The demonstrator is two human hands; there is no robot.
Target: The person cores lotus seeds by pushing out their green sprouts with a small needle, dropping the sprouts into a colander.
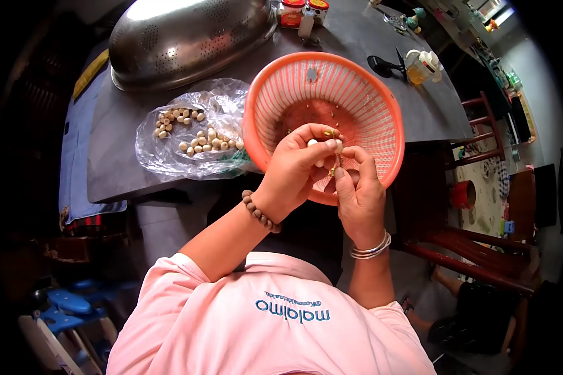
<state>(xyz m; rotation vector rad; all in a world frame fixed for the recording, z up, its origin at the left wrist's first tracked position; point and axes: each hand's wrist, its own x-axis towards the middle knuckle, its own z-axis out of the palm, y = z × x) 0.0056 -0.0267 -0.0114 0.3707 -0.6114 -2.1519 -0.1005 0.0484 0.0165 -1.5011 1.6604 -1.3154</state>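
The left hand [294,156] pinches a pale seed [339,145], the right hand [361,197] a scrap [339,161], seemingly peeling; next likely needs gentle pulling

Strong glare was reflected by the metal colander [197,47] at eleven o'clock; edges were bowed and corners were blackened.

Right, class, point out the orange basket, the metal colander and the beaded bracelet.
Orange basket [369,112], head view: inner wall.
Metal colander [192,42], head view: outer side.
Beaded bracelet [256,213], head view: a middle bead.
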